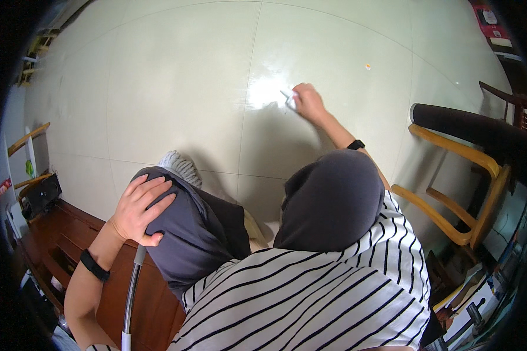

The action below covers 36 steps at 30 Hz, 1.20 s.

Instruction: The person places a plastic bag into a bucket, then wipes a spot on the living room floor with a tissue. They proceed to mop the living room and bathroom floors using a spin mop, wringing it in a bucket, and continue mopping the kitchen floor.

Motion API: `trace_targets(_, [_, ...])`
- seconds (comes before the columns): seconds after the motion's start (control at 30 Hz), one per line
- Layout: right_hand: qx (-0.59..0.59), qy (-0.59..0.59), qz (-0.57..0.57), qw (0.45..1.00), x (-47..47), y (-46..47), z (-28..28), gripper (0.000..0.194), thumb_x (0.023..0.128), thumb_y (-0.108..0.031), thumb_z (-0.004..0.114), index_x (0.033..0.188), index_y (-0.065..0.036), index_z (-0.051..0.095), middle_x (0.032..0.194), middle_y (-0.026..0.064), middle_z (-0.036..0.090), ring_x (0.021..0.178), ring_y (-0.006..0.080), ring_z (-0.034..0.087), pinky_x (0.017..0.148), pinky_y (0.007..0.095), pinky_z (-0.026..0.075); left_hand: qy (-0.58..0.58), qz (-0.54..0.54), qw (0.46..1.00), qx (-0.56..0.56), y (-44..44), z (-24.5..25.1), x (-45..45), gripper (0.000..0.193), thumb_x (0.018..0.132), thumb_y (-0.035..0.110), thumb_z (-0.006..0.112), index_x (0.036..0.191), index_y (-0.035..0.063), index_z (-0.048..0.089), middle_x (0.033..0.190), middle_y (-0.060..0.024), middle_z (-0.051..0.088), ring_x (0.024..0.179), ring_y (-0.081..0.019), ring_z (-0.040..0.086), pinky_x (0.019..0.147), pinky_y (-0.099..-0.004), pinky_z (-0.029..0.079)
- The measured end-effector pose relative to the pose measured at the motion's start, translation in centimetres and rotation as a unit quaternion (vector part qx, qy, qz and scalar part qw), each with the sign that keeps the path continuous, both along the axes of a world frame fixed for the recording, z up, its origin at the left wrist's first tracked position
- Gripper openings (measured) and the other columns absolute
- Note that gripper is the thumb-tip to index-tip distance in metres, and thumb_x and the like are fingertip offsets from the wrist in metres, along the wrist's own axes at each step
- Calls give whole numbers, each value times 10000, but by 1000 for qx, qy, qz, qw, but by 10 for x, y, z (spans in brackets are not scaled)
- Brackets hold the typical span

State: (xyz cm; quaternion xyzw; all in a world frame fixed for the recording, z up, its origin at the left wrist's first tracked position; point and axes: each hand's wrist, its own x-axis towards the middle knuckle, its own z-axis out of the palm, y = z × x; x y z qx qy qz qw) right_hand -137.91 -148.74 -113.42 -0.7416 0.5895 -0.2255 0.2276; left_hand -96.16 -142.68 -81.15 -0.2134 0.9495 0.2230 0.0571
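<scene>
Out in front of me my right hand (308,102) is down at the pale tiled floor (180,83), pinching a crumpled white tissue or cloth (291,101). A pointed end sticks out past the fingers; a bright reflection lies beside it. My left hand (142,206) rests on my left knee, fingers spread and holding nothing. Just below its wrist runs a metal pole (132,285) with a grey upper section, partly hidden by my leg. Beyond that knee shows a bundle of thick grey-white strands (180,166), like a mop head; its link to the pole is hidden.
A wooden chair frame (461,147) and a dark roll (461,118) stand at right. Reddish-brown wooden furniture (145,307) is at lower left. A small orange-and-white spot (367,66) marks the floor. More wooden furniture (28,139) lines the left edge.
</scene>
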Motion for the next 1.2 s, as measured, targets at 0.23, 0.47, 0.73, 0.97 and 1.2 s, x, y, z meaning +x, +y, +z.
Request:
trace_targets(0.23, [54,6,-8,998,-1,-10,5,136,786,-30,520,873,2,620,907,154,585,838,318,570,768,388,471,2,-4,1000,-4,1,-1,3,599,723,498,451,1075,37,597,1170,-167,547,1119,-322,495,972,-461,329])
trace_targets(0.47, [18,64,158,985,23,58,16,82,742,-19,532,813,0,566,848,129,536,793,298,551,688,383,490,23,4,1000,0,2,-4,8,605,709,494,464,1081,35,594,1181,-168,540,1129,-323,490,980,-472,324])
trace_targets(0.73, [63,159,358,918,33,87,-3,113,727,-37,543,832,-26,504,846,88,466,783,246,505,588,298,497,74,5,997,29,-4,-13,10,623,643,445,542,1104,27,578,1216,-176,510,1158,-331,462,995,-474,313])
trace_targets(0.97, [135,302,-80,940,-52,19,17,142,720,-52,553,844,-13,607,924,202,591,830,350,598,704,415,509,116,-7,992,44,-8,-22,2,612,626,364,617,1127,17,554,1207,-179,501,1163,-319,448,1024,-456,295])
trace_targets(1.2, [54,344,-165,923,-126,-26,93,103,723,-81,560,790,-15,602,841,178,603,782,344,607,686,423,511,163,-2,985,53,-13,-42,-1,628,630,368,613,1156,34,541,1225,-176,491,1177,-323,430,1027,-475,283])
